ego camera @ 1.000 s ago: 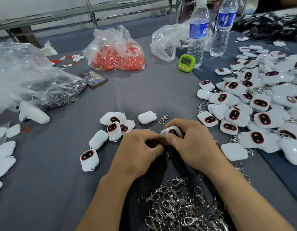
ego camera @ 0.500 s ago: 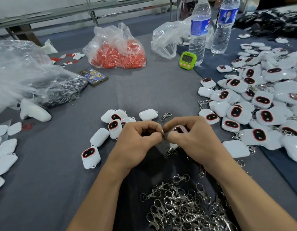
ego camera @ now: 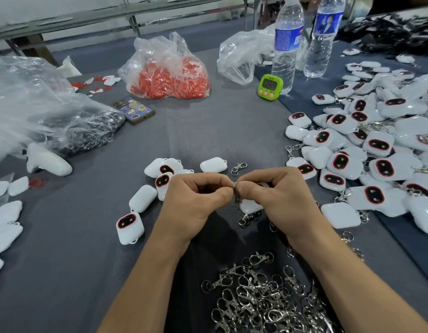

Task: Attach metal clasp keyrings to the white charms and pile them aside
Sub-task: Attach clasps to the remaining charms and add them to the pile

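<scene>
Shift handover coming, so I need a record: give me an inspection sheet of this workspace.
Surface: grey cloth table.
Job's things: clasp heap at near edge; loose charms centre-left; finished pile right; white charm and clasp keyring in hand.
Clutter: two water bottles, green timer, phone, red-filled bag.
Hands: left hand pinches the clasp keyring; right hand holds the white charm.
Cables: nothing seen.
Surroundings: metal rails behind.

Left hand bare: plain skin over knuckles, fingers and wrist. Right hand bare as well. My left forearm is uncovered skin right down to the frame edge at 7 o'clock. My right forearm is the same, uncovered to the edge at 5 o'clock. Both arms slim and smooth. Nails too small to tell.
</scene>
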`<state>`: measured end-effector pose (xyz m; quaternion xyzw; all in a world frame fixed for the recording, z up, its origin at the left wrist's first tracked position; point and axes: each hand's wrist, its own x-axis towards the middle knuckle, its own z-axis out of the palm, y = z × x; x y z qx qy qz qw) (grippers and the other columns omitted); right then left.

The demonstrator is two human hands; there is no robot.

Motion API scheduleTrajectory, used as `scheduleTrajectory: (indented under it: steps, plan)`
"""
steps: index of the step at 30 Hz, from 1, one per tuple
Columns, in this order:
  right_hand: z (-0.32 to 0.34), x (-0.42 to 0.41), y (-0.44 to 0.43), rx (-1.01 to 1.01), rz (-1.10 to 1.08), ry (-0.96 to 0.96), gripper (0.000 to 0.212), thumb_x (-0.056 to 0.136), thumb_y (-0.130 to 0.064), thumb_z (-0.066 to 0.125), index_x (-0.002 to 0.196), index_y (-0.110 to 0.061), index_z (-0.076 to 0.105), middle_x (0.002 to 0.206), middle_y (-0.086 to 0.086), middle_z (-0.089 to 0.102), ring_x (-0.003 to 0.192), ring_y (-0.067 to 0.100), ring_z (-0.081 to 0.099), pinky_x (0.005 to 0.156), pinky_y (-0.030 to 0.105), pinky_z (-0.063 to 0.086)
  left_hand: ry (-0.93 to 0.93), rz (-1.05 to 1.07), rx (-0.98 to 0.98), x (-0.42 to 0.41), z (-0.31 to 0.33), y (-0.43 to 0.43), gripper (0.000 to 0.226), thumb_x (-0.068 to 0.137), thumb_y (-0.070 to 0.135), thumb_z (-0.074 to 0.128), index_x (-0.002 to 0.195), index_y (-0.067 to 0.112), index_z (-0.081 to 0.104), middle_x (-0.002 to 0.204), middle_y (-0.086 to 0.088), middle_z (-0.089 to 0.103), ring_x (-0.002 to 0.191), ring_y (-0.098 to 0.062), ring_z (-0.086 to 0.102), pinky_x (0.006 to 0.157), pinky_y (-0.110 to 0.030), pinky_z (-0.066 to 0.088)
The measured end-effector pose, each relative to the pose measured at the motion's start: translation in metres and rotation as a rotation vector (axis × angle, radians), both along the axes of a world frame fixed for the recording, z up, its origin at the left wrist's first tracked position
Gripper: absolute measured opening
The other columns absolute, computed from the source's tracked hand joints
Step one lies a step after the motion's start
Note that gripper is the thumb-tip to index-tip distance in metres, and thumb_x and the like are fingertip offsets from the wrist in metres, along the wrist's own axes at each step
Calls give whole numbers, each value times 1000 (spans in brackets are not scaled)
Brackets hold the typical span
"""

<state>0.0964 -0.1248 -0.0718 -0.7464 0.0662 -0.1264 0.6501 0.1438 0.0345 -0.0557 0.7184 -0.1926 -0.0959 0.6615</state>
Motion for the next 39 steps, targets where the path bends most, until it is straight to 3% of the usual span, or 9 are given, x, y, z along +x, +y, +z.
scheduleTrajectory:
  steps: [6, 11, 13, 16, 18, 20, 25, 30, 39]
  plan:
    - [1, -1, -1, -6, 44, 27, 9, 72, -34, 74, 76, -35, 82, 72, 4, 75, 69, 11, 62, 73, 43, 55, -52, -4, 36, -1, 1, 1, 17, 70, -2, 74, 71, 14, 78, 65, 3, 70, 62, -5, 59, 62, -15, 48]
    - [2, -3, -3, -35, 63, 26, 8, 72, -35, 76, 77, -31, 82, 72, 2, 75, 70, 15, 65, 73, 40, 54, -78, 15, 92, -2, -1, -2, 11, 66, 7, 68, 66, 14, 76, 58, 4, 61, 59, -7, 49, 57, -21, 40]
    - [1, -5, -4, -79, 5, 13, 8, 74, -38, 77, 77, -33, 81, 70, -5, 74, 68, 11, 65, 67, 31, 53, -148, 153, 116, -3, -3, -3, 10, 66, 12, 68, 64, 18, 75, 55, 12, 58, 54, -4, 45, 55, -19, 36]
    - [-2, -3, -6, -23, -104, 34, 11, 76, -36, 73, 85, -37, 80, 69, -10, 72, 62, 8, 60, 64, 29, 50, -455, 483, 374, -4, -8, 3, 5, 70, 24, 68, 66, 25, 71, 56, 14, 60, 53, -4, 53, 55, -18, 39]
    - [-2, -1, -8, 15, -99, 53, 22, 80, -23, 67, 94, -34, 79, 71, -4, 70, 60, 12, 56, 61, 33, 47, -590, 435, 687, -6, -10, 4, 7, 73, 29, 68, 69, 24, 70, 61, 8, 63, 61, -14, 58, 57, -31, 45]
    - [-3, 0, -9, -48, -95, 53, 28, 86, -11, 67, 102, -32, 74, 72, -9, 71, 59, 7, 55, 62, 26, 44, -609, 280, 837, -8, -13, 1, 8, 76, 31, 72, 73, 24, 71, 66, 6, 65, 67, -20, 59, 60, -36, 47]
    - [-5, -2, -9, -206, -89, 49, 16, 88, -21, 79, 90, -28, 65, 73, -12, 73, 57, -1, 54, 56, 11, 40, -495, 130, 707, -7, -12, -2, 3, 76, 29, 78, 77, 28, 75, 68, 9, 67, 66, -10, 57, 66, -35, 49]
    - [-3, -4, -8, -340, -66, 43, 16, 88, -14, 71, 89, -30, 74, 79, -14, 74, 74, 4, 65, 65, 16, 47, -433, 62, 653, -5, -12, 1, 7, 75, 26, 80, 82, 28, 79, 70, 9, 70, 68, -9, 61, 66, -33, 49]
    - [-1, -4, -8, -310, -104, 21, 14, 92, -16, 70, 90, -27, 77, 77, -10, 71, 65, -1, 56, 61, 9, 40, -399, 30, 619, -3, -13, 2, 14, 73, 35, 72, 86, 35, 76, 70, 10, 69, 68, -11, 62, 64, -35, 48]
